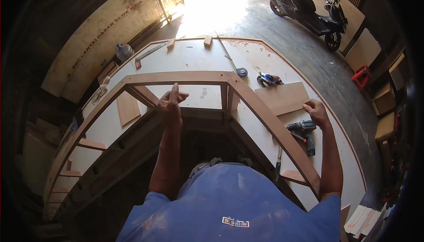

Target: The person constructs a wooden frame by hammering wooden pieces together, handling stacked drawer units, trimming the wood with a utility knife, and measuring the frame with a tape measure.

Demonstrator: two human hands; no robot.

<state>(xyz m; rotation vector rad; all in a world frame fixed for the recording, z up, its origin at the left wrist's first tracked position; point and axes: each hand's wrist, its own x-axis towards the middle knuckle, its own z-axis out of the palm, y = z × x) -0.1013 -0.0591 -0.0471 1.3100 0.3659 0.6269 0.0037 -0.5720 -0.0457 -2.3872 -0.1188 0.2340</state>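
Observation:
A wooden frame point(176, 77) of jointed rails with short cross pieces stands before me on a white-topped surface. Over its far rail, my left hand point(171, 102) is raised with the index finger stretched out, and I see nothing held in it. At the right, my right hand point(316, 112) has its fingers curled together; whatever they may pinch is too small to make out. Just below that hand lies a cordless drill point(304, 129). A flat wooden board point(282, 98) is to its left, beyond the frame's right rail.
A blue tape measure point(241, 72) lies with its blade out beyond the frame. Near it are a blue-and-white item point(270, 79), two wood blocks point(208, 41) and a red-ended saw-like tool point(150, 55). A black scooter point(313, 14) stands on the floor at the far right.

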